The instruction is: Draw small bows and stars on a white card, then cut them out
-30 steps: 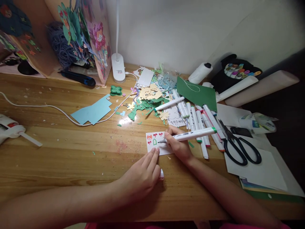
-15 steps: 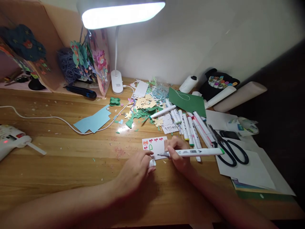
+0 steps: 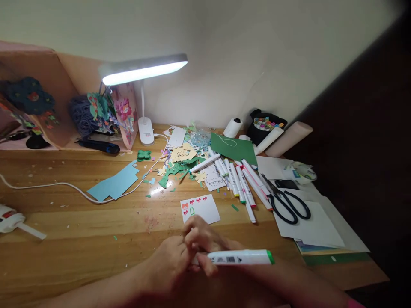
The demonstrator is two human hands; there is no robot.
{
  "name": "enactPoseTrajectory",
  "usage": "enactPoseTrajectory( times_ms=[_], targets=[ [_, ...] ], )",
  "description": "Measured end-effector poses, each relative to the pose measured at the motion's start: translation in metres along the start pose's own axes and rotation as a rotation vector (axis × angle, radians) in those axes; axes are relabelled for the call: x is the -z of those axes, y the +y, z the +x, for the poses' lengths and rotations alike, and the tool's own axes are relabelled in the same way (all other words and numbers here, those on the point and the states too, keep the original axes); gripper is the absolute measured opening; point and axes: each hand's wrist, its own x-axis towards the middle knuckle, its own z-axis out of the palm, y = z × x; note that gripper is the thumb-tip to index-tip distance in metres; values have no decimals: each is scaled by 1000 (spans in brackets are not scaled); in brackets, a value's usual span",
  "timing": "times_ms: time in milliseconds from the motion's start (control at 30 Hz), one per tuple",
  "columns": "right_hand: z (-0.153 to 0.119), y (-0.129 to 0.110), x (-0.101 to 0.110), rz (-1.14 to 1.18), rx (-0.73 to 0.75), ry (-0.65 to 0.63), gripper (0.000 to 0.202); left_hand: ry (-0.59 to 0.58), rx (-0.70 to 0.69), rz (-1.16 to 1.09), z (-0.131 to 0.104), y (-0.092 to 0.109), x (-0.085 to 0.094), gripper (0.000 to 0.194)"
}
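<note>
My right hand (image 3: 205, 236) grips a white marker (image 3: 241, 257) with a green end pointing right. Against it, my left hand (image 3: 170, 259) is closed around the marker's other end. The fingers overlap there, so the tip and the white cap are mostly hidden. Just beyond my hands lies a white paper card (image 3: 208, 204). Small red bows and an orange bear face are drawn on it, along with one green outline. My right fingers cover part of the card's lower edge.
Several markers (image 3: 239, 184) lie behind the card beside a heap of paper scraps (image 3: 184, 156). Black-handled scissors (image 3: 285, 205) rest on white paper at the right. A lit lamp (image 3: 147, 130), its cable, blue paper (image 3: 114, 182) and a glue gun (image 3: 11, 220) are leftward.
My hands have come together and drawn back from the card. The marker's tip, bare before, now sits inside my left hand, where the cap was. The view has tilted up and shifted right.
</note>
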Motion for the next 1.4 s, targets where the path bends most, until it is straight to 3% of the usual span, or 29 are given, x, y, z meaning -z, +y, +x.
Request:
enactPoseTrajectory(
  times_ms=[100, 200, 300, 400, 467, 567, 667, 767, 867, 1067, 1400],
  targets=[
    [0, -2, -5, -12, 88, 63, 23, -36, 8, -54, -1, 1, 4, 25],
    [-4, -6, -6, -75, -47, 120, 29, -82, 104, -107, -1, 5, 5, 36],
    [-12, -6, 13, -158, -238, 189, 20, -90, 274, -119, -2, 8, 1, 40],
    [-24, 4, 63, -343, -474, 292, 7, -30, 347, -21, -7, 8, -4, 67],
    [-35, 17, 108, -608, -499, 279, 3, -45, 325, 27, -9, 7, -7, 61],
    [-53, 39, 166, -738, -493, 269, 15, -76, 298, 114, -8, 8, -8, 45],
    [-66, 58, 192, -959, -522, 78, 33, -105, 356, 177, -5, 11, -7, 41],
    [-67, 68, 190, -1050, -524, -9, 37, -137, 392, 207, -3, 13, -6, 39],
    [-55, 67, 184, -1042, -512, 4, 34, -140, 398, 217, -2, 14, -5, 34],
    [-29, 53, 175, -953, -472, -123, 10, -124, 395, 206, 1, 15, -3, 30],
    [-22, 58, 141, -1057, -815, 8, 13, -128, 333, 231, 0, 14, -3, 29]
  ],
)
